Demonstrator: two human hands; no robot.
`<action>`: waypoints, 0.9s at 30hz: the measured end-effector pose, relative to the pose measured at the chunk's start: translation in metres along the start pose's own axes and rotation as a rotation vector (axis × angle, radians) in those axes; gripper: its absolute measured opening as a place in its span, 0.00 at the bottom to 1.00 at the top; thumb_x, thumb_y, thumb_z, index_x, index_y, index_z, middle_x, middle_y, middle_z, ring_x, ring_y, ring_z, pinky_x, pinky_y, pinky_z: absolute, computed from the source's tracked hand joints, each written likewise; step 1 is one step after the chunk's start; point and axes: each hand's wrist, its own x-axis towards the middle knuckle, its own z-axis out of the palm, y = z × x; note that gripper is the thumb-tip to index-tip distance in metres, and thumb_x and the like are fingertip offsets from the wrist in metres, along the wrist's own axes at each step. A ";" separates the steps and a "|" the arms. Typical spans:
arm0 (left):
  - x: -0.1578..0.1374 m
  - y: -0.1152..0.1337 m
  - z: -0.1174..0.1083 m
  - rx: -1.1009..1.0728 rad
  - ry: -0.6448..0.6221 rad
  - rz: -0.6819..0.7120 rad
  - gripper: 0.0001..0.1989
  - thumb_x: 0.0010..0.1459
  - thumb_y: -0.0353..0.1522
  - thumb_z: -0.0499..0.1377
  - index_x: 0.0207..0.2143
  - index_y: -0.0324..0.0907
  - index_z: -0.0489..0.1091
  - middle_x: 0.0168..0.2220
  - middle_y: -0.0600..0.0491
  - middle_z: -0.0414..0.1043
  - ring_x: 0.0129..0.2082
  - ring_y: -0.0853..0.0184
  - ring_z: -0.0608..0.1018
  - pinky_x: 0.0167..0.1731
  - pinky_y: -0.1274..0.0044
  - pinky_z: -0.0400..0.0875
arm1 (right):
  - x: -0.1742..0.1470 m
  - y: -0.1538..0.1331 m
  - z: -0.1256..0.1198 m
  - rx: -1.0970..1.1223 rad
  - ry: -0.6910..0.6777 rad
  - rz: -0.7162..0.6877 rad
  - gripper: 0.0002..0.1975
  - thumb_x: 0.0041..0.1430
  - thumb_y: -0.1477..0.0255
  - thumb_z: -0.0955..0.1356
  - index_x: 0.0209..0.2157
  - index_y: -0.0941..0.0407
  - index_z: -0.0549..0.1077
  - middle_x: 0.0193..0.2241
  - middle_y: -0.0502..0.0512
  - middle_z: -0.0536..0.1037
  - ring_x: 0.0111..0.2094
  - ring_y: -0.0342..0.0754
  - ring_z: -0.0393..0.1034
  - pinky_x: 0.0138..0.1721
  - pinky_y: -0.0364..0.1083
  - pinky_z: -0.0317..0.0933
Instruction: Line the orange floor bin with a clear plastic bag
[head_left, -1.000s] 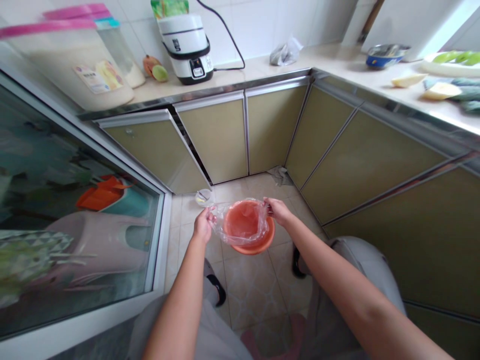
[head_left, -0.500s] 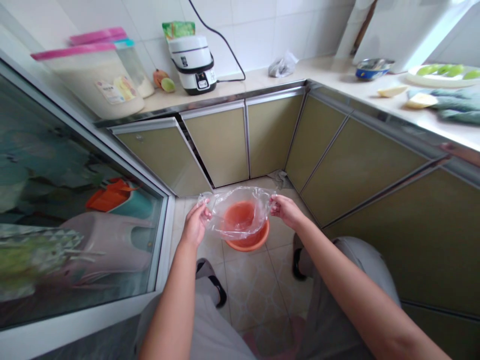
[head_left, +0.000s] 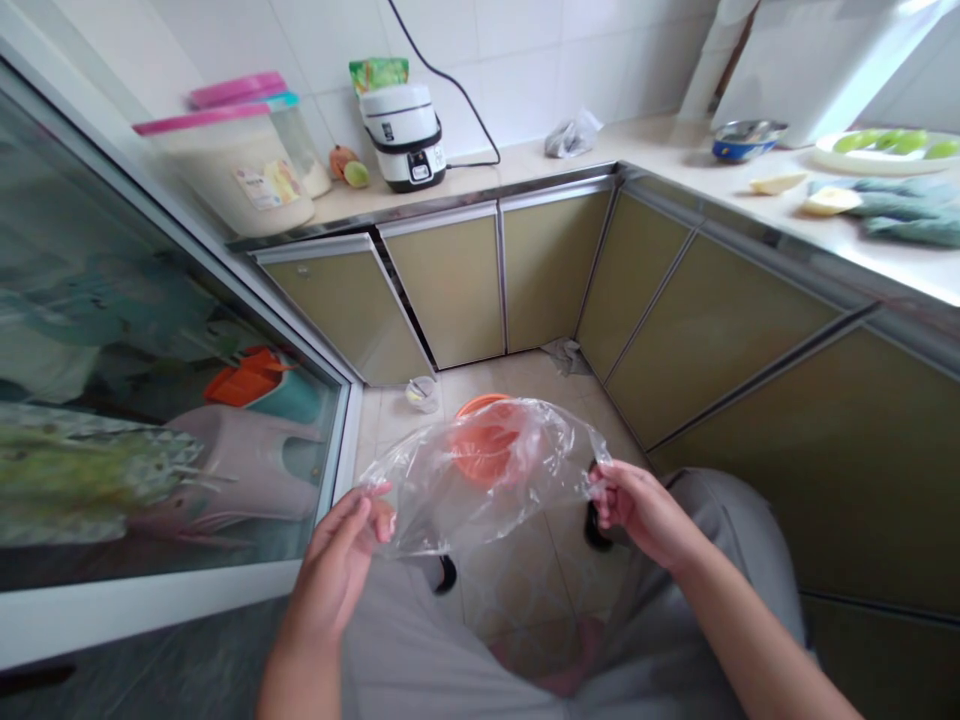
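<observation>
A clear plastic bag (head_left: 450, 510) is stretched wide between my two hands. My left hand (head_left: 349, 535) pinches its left edge, and my right hand (head_left: 630, 505) is closed on its right edge. Through and behind the film shows an orange basin (head_left: 484, 402) on the tiled floor, partly covered by the bag. Beyond the bag, to the left, a small clear container (head_left: 422, 394) stands on the floor. My knees and one shoe (head_left: 598, 530) are below and beside the bag.
Green cabinets (head_left: 442, 285) close off the back and right; one door at the left stands ajar. A glass sliding door (head_left: 187, 330) borders the left. On the counter are a rice cooker (head_left: 405, 140), lidded containers (head_left: 225, 170), a blue bowl (head_left: 746, 142) and a plate of green fruit (head_left: 889, 150).
Both hands have come nearer to me and farther apart, drawing the bag wider and off to the near side of the basin. The small clear container has come into sight.
</observation>
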 end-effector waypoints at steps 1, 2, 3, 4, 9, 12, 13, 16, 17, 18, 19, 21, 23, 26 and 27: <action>-0.006 0.001 -0.004 0.008 0.010 0.003 0.20 0.52 0.48 0.71 0.41 0.44 0.84 0.21 0.53 0.66 0.28 0.63 0.71 0.36 0.71 0.72 | -0.011 0.002 -0.004 -0.012 0.002 0.001 0.21 0.50 0.53 0.78 0.31 0.56 0.76 0.22 0.52 0.75 0.20 0.43 0.67 0.22 0.42 0.64; -0.009 0.003 -0.008 0.015 0.016 0.005 0.20 0.52 0.48 0.71 0.40 0.45 0.84 0.21 0.53 0.66 0.28 0.63 0.71 0.36 0.71 0.72 | -0.020 0.003 -0.008 -0.032 0.007 -0.002 0.22 0.50 0.52 0.78 0.30 0.56 0.76 0.22 0.53 0.75 0.20 0.43 0.67 0.22 0.42 0.64; -0.010 0.003 -0.011 0.019 0.022 0.005 0.20 0.52 0.49 0.71 0.40 0.45 0.84 0.21 0.53 0.67 0.28 0.63 0.71 0.36 0.70 0.73 | -0.028 0.003 -0.011 -0.058 0.012 -0.006 0.22 0.50 0.51 0.78 0.30 0.56 0.76 0.23 0.53 0.76 0.20 0.43 0.67 0.22 0.42 0.64; -0.008 0.004 -0.013 0.021 0.029 0.002 0.20 0.52 0.49 0.71 0.40 0.45 0.84 0.21 0.53 0.67 0.28 0.63 0.71 0.37 0.70 0.73 | -0.034 0.003 -0.014 -0.088 0.016 -0.010 0.23 0.51 0.50 0.77 0.30 0.56 0.76 0.23 0.54 0.76 0.20 0.43 0.67 0.22 0.42 0.64; 0.025 -0.005 -0.013 0.011 0.048 -0.040 0.19 0.52 0.46 0.71 0.39 0.41 0.83 0.24 0.51 0.71 0.29 0.64 0.73 0.33 0.73 0.72 | -0.032 -0.005 -0.024 -0.218 0.006 0.004 0.24 0.54 0.48 0.76 0.31 0.56 0.76 0.22 0.55 0.78 0.19 0.43 0.67 0.21 0.42 0.64; 0.057 -0.019 -0.009 0.008 0.013 -0.095 0.18 0.52 0.42 0.71 0.39 0.39 0.82 0.26 0.50 0.74 0.29 0.65 0.74 0.30 0.76 0.70 | -0.008 -0.011 -0.024 -0.253 0.016 0.037 0.21 0.56 0.52 0.75 0.31 0.56 0.74 0.22 0.55 0.78 0.17 0.42 0.66 0.19 0.40 0.61; 0.068 -0.025 -0.008 0.018 -0.010 -0.125 0.18 0.52 0.42 0.71 0.39 0.38 0.82 0.27 0.50 0.74 0.29 0.66 0.74 0.30 0.76 0.70 | 0.002 -0.012 -0.023 -0.267 0.015 0.060 0.19 0.56 0.54 0.75 0.31 0.56 0.74 0.22 0.55 0.79 0.16 0.41 0.65 0.18 0.40 0.60; 0.101 -0.048 -0.006 0.092 -0.053 -0.231 0.18 0.52 0.41 0.71 0.40 0.37 0.81 0.28 0.49 0.76 0.28 0.66 0.76 0.29 0.77 0.69 | 0.038 -0.011 -0.021 -0.319 0.015 0.147 0.14 0.58 0.60 0.74 0.31 0.56 0.74 0.23 0.57 0.80 0.15 0.41 0.65 0.16 0.39 0.58; 0.111 -0.056 -0.005 0.127 -0.052 -0.267 0.18 0.52 0.41 0.71 0.40 0.37 0.82 0.29 0.48 0.76 0.27 0.66 0.76 0.28 0.77 0.68 | 0.050 -0.009 -0.020 -0.345 0.024 0.174 0.12 0.58 0.62 0.73 0.31 0.56 0.74 0.24 0.58 0.81 0.15 0.42 0.66 0.15 0.39 0.58; 0.120 -0.066 -0.005 0.166 -0.044 -0.303 0.18 0.52 0.41 0.70 0.40 0.37 0.82 0.29 0.48 0.77 0.26 0.66 0.75 0.27 0.78 0.67 | 0.062 -0.006 -0.020 -0.373 0.038 0.199 0.10 0.58 0.64 0.72 0.32 0.56 0.74 0.25 0.59 0.81 0.15 0.42 0.66 0.15 0.39 0.58; 0.127 -0.075 -0.005 0.208 -0.039 -0.338 0.18 0.52 0.41 0.70 0.40 0.37 0.82 0.29 0.48 0.77 0.25 0.67 0.75 0.27 0.78 0.66 | 0.074 -0.003 -0.020 -0.405 0.053 0.226 0.09 0.59 0.65 0.72 0.32 0.57 0.74 0.26 0.59 0.82 0.15 0.42 0.67 0.15 0.40 0.58; 0.139 -0.095 -0.006 0.303 -0.034 -0.386 0.17 0.51 0.40 0.69 0.39 0.39 0.82 0.30 0.48 0.78 0.24 0.67 0.74 0.26 0.78 0.64 | 0.096 0.004 -0.021 -0.471 0.078 0.276 0.08 0.59 0.67 0.72 0.33 0.57 0.74 0.28 0.61 0.83 0.15 0.43 0.68 0.14 0.40 0.59; 0.147 -0.113 -0.010 0.401 -0.015 -0.402 0.14 0.50 0.39 0.70 0.37 0.40 0.83 0.31 0.48 0.79 0.24 0.68 0.73 0.26 0.78 0.62 | 0.117 0.012 -0.025 -0.522 0.100 0.322 0.08 0.57 0.68 0.74 0.33 0.56 0.73 0.28 0.62 0.84 0.16 0.44 0.69 0.14 0.40 0.59; 0.157 -0.136 -0.020 0.473 0.036 -0.389 0.09 0.48 0.35 0.70 0.33 0.41 0.82 0.30 0.49 0.79 0.23 0.68 0.72 0.26 0.78 0.60 | 0.145 0.026 -0.032 -0.602 0.158 0.352 0.07 0.56 0.71 0.74 0.32 0.57 0.73 0.28 0.61 0.83 0.16 0.44 0.69 0.15 0.41 0.60; 0.160 -0.143 -0.024 0.482 0.063 -0.383 0.08 0.47 0.34 0.70 0.31 0.41 0.81 0.29 0.50 0.79 0.23 0.67 0.72 0.26 0.78 0.60 | 0.154 0.030 -0.036 -0.628 0.179 0.359 0.06 0.56 0.73 0.74 0.32 0.57 0.73 0.27 0.61 0.83 0.15 0.44 0.69 0.15 0.41 0.61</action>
